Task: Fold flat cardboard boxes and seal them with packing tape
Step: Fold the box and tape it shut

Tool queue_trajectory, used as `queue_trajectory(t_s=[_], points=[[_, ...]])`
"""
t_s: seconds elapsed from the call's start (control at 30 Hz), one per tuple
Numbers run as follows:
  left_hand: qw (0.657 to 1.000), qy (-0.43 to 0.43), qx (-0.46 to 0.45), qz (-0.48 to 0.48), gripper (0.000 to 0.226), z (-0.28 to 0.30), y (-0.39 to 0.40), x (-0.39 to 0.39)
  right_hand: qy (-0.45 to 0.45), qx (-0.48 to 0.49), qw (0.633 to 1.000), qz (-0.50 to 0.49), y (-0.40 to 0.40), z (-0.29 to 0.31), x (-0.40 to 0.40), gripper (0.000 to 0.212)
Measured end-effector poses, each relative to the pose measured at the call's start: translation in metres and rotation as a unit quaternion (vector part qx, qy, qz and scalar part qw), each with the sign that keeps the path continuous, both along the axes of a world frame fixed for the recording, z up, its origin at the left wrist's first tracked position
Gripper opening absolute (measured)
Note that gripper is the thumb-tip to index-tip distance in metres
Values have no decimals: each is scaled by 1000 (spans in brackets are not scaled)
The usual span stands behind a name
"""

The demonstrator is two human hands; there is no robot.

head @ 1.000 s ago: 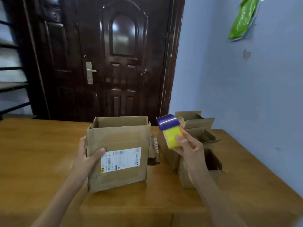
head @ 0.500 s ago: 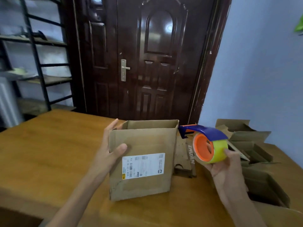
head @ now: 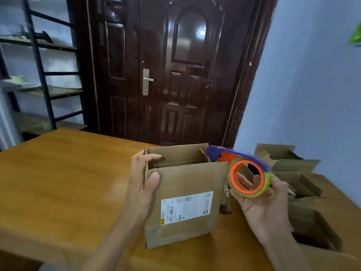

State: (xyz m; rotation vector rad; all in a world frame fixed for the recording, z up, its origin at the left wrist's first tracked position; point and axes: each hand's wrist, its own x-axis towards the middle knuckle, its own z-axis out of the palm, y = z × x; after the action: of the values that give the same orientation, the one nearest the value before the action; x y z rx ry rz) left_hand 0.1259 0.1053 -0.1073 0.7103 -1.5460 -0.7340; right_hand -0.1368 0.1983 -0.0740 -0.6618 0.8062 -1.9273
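Note:
A brown cardboard box (head: 187,184) with a white shipping label stands upright on the wooden table (head: 68,182), its top open. My left hand (head: 142,184) grips the box's upper left corner, thumb on the front face and fingers over the rim. My right hand (head: 261,204) holds a tape dispenser (head: 246,173) just right of the box's top corner: a blue handle over an orange core with a yellowish roll of tape. The orange ring faces me.
Several open cardboard boxes (head: 300,184) are piled at the table's right side by the blue wall. A flat cardboard piece (head: 225,198) stands behind the box. A dark wooden door (head: 175,75) is behind the table, and a black metal shelf (head: 45,75) stands at the left.
The view has swung left and closer. My right hand turned the tape dispenser so its orange core faces me and brought it closer to the box. My left hand stays on the box.

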Motion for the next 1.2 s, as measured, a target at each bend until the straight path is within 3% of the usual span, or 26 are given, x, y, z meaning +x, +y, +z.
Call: queue_trajectory(t_s=[0.1, 0.17, 0.3, 0.37, 0.57, 0.67, 0.73, 0.83, 0.97, 1.03, 1.1, 1.2], points=[[1000, -7, -5, -13, 72, 0, 1, -8, 8, 16, 1000, -12, 7, -1, -1, 28], [999, 13, 0, -46, 77, -5, 3, -12, 15, 20, 999, -26, 11, -2, -3, 43], [996, 62, -4, -64, 86, -13, 5, -22, -11, 23, 999, -22, 18, -4, -6, 42], [997, 55, -7, -52, 89, -15, 1, -22, -27, 23, 999, -24, 19, -9, -10, 36], [998, 13, 41, -48, 66, -21, -5, -16, -49, 26, 998, -41, 18, -20, -4, 36], [996, -9, 65, -67, 86, -23, -4, -14, -50, 27, 998, -32, 20, -20, -5, 37], [995, -13, 68, -77, 83, -18, -3, -12, -48, 33, 998, -22, 22, -18, -3, 36], [991, 19, 76, -105, 71, -15, -5, -9, -1, 61, 998, -24, 23, -18, 0, 61], [990, 85, 70, -91, 44, -18, -11, -9, 24, 50, 996, -65, 22, -8, 5, 114], [990, 91, 63, -83, 49, -16, -13, -10, -1, 23, 997, -77, 20, 3, 6, 102], [988, 84, 81, -100, 73, -16, -18, -9, -38, -10, 997, -64, 17, 12, 4, 73], [986, 55, 101, -123, 95, -14, -19, -5, -55, -39, 997, -25, 9, 17, 4, 62]])
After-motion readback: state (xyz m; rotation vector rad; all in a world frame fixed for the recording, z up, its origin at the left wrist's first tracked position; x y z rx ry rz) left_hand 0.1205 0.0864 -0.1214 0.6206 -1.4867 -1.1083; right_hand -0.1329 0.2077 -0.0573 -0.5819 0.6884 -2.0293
